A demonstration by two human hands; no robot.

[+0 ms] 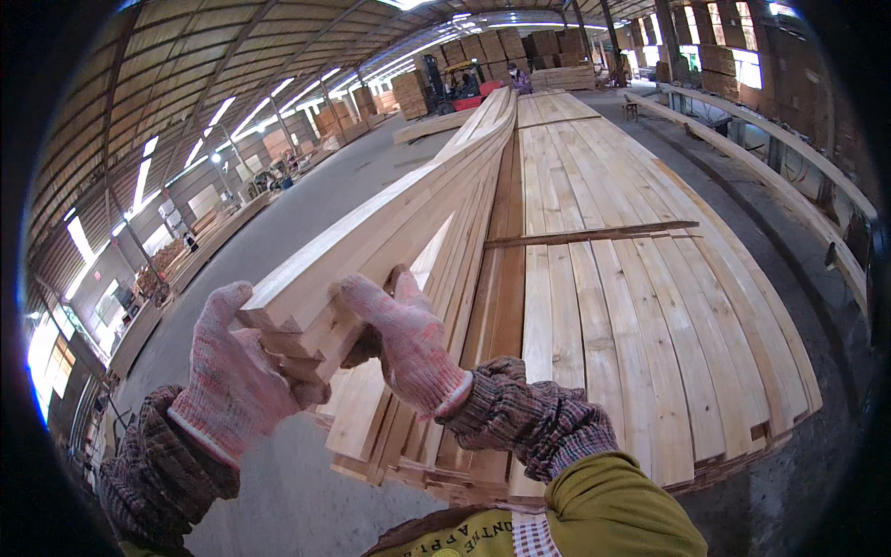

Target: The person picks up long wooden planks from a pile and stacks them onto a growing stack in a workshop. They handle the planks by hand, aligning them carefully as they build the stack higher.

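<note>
Both my hands wear pinkish-white knit work gloves. They grip the near end of a small bundle of long pale wooden boards (306,283), raised above the stack at its left side. My left hand (237,367) is wrapped round the left and lower edge of the board ends, thumb on top. My right hand (399,339) holds the bundle's right side, its fingertips partly hidden behind the wood. Away from me the boards run to the far end of the stack. Beneath and to the right lies a wide stack of planks (640,343), laid side by side.
A dark thin wooden strip (594,234) lies across the planks. Long rails (770,176) run along the right. At the far end stand a person (520,79) and a red forklift (464,93), with stacked lumber (487,46) behind. Concrete floor (306,204) stretches along the left.
</note>
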